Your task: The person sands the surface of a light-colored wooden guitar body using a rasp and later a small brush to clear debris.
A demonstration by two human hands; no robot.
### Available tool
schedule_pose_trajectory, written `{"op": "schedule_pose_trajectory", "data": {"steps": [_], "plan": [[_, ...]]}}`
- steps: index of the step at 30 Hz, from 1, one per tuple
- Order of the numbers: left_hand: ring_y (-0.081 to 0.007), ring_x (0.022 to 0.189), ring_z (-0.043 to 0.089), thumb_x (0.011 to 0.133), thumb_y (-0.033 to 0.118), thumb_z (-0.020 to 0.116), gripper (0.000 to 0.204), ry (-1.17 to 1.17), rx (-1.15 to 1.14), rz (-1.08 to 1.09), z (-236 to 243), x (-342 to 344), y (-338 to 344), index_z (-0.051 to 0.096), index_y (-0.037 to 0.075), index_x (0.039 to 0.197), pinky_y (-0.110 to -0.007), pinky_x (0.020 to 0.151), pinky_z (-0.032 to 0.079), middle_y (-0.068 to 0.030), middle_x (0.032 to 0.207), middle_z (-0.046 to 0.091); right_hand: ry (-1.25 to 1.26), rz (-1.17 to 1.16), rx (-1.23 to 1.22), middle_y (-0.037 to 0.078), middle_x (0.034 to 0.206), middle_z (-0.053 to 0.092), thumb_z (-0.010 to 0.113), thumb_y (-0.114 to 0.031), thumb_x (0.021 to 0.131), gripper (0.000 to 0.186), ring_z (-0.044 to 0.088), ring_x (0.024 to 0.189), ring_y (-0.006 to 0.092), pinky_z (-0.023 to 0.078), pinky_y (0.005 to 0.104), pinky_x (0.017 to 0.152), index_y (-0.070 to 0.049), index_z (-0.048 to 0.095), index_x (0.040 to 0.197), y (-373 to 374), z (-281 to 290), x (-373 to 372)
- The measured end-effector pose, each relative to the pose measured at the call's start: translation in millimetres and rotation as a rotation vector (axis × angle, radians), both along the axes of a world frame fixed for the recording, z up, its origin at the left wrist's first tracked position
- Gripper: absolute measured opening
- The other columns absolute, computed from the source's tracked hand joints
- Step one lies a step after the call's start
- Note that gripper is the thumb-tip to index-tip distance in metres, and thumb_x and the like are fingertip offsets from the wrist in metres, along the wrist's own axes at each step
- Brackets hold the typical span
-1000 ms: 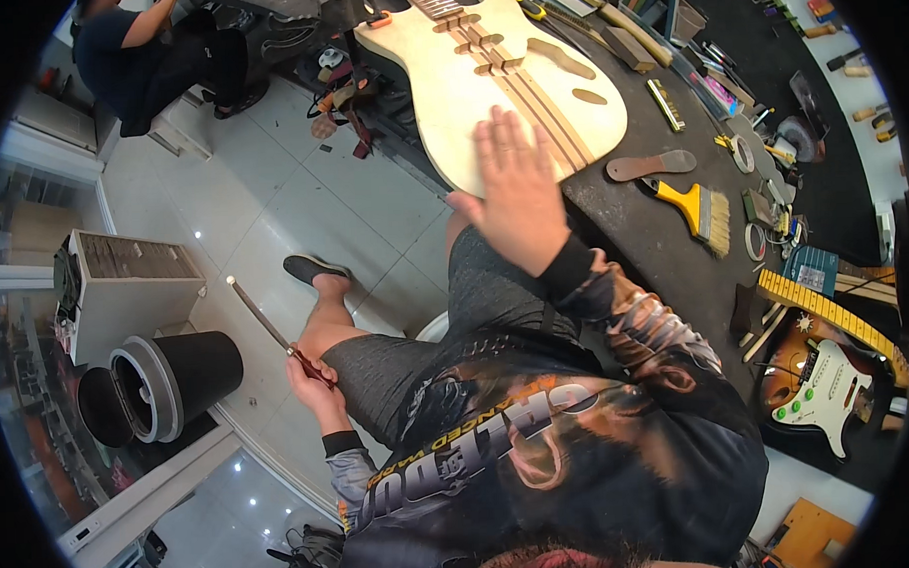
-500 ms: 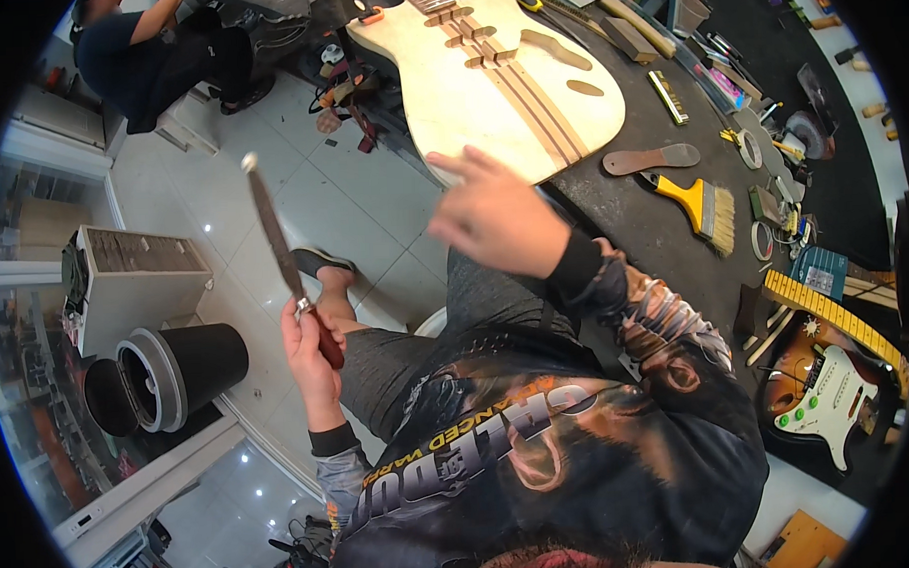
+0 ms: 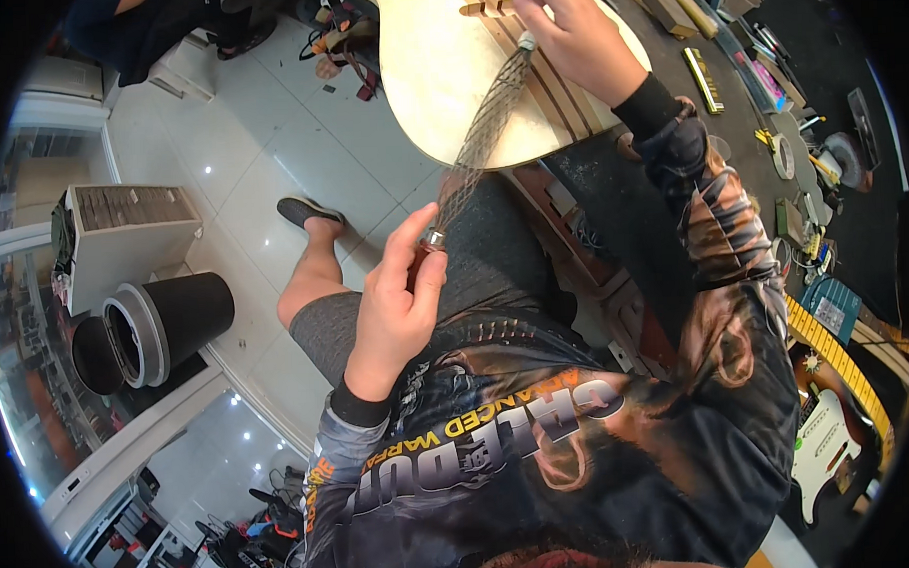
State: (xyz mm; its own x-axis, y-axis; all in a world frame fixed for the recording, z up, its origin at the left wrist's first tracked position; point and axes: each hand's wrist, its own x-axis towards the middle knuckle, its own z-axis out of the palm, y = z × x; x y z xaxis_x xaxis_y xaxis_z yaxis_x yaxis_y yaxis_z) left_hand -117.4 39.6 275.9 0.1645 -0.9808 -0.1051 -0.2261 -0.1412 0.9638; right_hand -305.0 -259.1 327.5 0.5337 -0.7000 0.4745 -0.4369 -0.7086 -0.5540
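Observation:
My left hand (image 3: 395, 306) is closed round the dark red handle of a rasp (image 3: 484, 123). Its long blade has a lattice pattern and slants up to the right, ending in a pale tip. Behind that tip lies a pale wooden guitar body (image 3: 417, 75) with dark lengthwise stripes and cut slots, partly past the upper edge. My right hand (image 3: 581, 39) is over the body by the slots, thumb and fingers apart, just beyond the rasp's tip. I cannot tell whether it touches the wood; some of its fingertips are cut off by the picture's edge.
On the dark bench at right lie a yellow-faced tool (image 3: 703, 80), tape rolls (image 3: 782, 157) and several small tools. A sunburst guitar (image 3: 826, 451) stands at lower right. To the left are a black bin (image 3: 190, 318) and a cabinet (image 3: 133, 245). Another person sits at upper left.
My left hand has brought the rasp right, from over the floor to in front of the guitar body. My right hand has moved up and right over the body. The view has shifted.

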Motion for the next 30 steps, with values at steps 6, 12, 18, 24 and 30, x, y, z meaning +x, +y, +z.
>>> {"op": "schedule_pose_trajectory", "data": {"steps": [6, 12, 18, 24, 30], "plan": [[-0.0249, 0.077, 0.07, 0.099, 0.0, 0.066, 0.046, -0.168, -0.056, 0.03, -5.8, -16.5, 14.2, 0.062, 0.006, 0.145, -0.034, 0.074, 0.056, -0.0155, 0.094, 0.072, 0.262, 0.117, -0.286, 0.017, 0.107, 0.057, 0.06, -0.014, 0.1, 0.017, 0.054, 0.103, 0.0364, 0.044, 0.0434, 0.093, -0.003, 0.063, 0.113, 9.9, -8.0, 2.1], [-0.0394, 0.08, 0.071, 0.093, -0.004, 0.069, 0.053, -0.322, -0.161, -0.053, -15.0, -21.7, 23.3, 0.062, 0.005, 0.145, -0.042, 0.075, 0.057, -0.0213, 0.094, 0.071, 0.255, 0.191, -0.522, 0.007, 0.103, 0.062, 0.058, 0.003, 0.087, 0.023, 0.057, 0.105, 0.0319, 0.042, 0.0423, 0.095, -0.011, 0.065, 0.105, 7.3, -16.7, 7.4], [-0.0419, 0.081, 0.07, 0.094, -0.003, 0.069, 0.054, -0.297, -0.163, 0.019, -8.1, -33.6, -26.7, 0.06, 0.004, 0.147, -0.044, 0.073, 0.057, -0.0236, 0.095, 0.07, 0.283, 0.194, -0.348, 0.017, 0.104, 0.058, 0.058, -0.002, 0.092, 0.018, 0.053, 0.105, 0.0376, 0.043, 0.0435, 0.094, -0.004, 0.06, 0.11, -36.6, -5.1, 3.6], [-0.0369, 0.07, 0.064, 0.093, -0.005, 0.068, 0.056, -0.384, -0.163, -0.043, -11.5, -45.4, 24.0, 0.06, 0.005, 0.147, -0.042, 0.068, 0.055, -0.017, 0.079, 0.06, 0.268, 0.324, -0.207, 0.015, 0.099, 0.057, 0.053, 0.002, 0.093, 0.013, 0.053, 0.099, 0.0361, 0.044, 0.0409, 0.09, -0.003, 0.06, 0.103, 2.9, -7.8, -8.0], [-0.0421, 0.084, 0.07, 0.096, -0.003, 0.066, 0.049, -0.294, -0.236, 0.089, -11.4, -50.2, -47.8, 0.06, 0.003, 0.144, -0.045, 0.073, 0.056, -0.0221, 0.099, 0.072, 0.196, 0.303, -0.361, 0.019, 0.102, 0.058, 0.047, 0.005, 0.088, 0.022, 0.053, 0.098, 0.0384, 0.043, 0.0432, 0.092, -0.001, 0.058, 0.106, -63.1, -5.5, 7.9]]}}
